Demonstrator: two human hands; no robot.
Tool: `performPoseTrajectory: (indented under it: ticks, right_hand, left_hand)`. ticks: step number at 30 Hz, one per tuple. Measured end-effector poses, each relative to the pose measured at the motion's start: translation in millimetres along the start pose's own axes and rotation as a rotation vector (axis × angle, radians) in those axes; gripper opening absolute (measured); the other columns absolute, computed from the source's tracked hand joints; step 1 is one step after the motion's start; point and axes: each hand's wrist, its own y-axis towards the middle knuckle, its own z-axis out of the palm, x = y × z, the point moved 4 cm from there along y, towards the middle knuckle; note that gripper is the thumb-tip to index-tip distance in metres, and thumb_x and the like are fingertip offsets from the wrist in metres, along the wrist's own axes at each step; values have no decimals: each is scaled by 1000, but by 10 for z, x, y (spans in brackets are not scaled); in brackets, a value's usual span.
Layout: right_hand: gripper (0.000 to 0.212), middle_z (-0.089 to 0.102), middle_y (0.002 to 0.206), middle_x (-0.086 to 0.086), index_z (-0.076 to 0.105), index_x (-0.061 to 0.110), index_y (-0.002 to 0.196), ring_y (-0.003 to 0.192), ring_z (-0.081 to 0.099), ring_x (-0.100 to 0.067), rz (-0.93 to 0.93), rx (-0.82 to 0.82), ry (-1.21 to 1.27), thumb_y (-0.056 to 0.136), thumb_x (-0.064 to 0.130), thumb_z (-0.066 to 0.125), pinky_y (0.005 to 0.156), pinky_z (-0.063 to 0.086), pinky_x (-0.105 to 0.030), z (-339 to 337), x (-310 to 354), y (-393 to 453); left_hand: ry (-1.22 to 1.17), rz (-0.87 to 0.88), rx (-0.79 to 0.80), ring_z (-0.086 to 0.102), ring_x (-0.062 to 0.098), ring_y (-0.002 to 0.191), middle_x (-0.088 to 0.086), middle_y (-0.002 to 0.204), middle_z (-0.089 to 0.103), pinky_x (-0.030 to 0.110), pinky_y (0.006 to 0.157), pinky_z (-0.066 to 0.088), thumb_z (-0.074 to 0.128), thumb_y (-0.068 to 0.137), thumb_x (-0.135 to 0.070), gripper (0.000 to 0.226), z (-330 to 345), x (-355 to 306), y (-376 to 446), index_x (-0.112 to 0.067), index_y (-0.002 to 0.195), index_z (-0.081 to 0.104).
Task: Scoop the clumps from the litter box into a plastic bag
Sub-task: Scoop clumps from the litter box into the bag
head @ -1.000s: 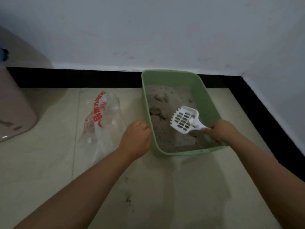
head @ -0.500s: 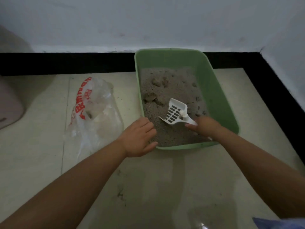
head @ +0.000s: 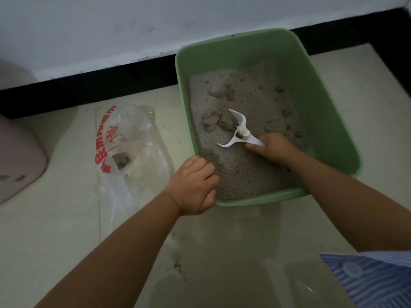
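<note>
A green litter box (head: 320, 101) stands on the tiled floor, filled with grey litter (head: 244, 165). Brownish clumps (head: 219, 122) lie near its middle and others sit farther back. My right hand (head: 274, 147) grips the handle of a white slotted scoop (head: 236, 131), whose blade is turned on edge and dug in beside the middle clumps. My left hand (head: 194, 185) grips the box's near left corner, fingers curled over the rim. A clear plastic bag with red print (head: 131, 147) lies open on the floor left of the box, a dark clump inside it.
A pink container (head: 17, 156) stands at the far left. A white wall with a black baseboard (head: 111, 85) runs behind the box and bag. A blue striped garment (head: 373, 276) shows at the bottom right. Bare floor tiles lie in front.
The scoop has dropped from above the litter and turned on edge into it beside the middle clumps. My left hand has closed over the box's corner. The camera has come closer and tilted.
</note>
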Motion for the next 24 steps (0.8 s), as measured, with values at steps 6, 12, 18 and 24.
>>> performPoseTrajectory:
  ticks: [6,12,18,24]
  right_hand:
    - [36,42,60,-6,51,7,75,64,43,-20,5,-18,215,91,39,51,56,29,-27,-36,32,-128]
    - [47,36,55,-2,35,15,53,55,35,-18,-4,-139,145,92,37,51,50,24,-26,-200,1,-307]
    - [40,44,59,-6,52,6,69,69,46,-22,35,-266,184,92,39,48,54,29,-29,-358,-86,-485]
    - [35,40,55,-1,49,7,74,66,46,-21,26,-235,150,92,36,50,54,29,-28,-367,1,-683]
  left_hand:
    - [45,-39,11,29,23,68,14,57,51,33,70,29,38,69,-23,30,-20,-24,-3,-3,55,56]
    - [61,-52,11,29,23,68,15,57,51,33,69,29,37,70,-24,31,-34,-38,-15,-4,55,56]
    - [35,-41,-23,27,22,66,13,56,49,32,68,28,38,69,-24,30,-3,-22,-26,-4,53,55]
    - [31,-36,-47,26,24,65,14,54,48,33,66,27,37,69,-23,29,-2,-15,-20,-4,52,54]
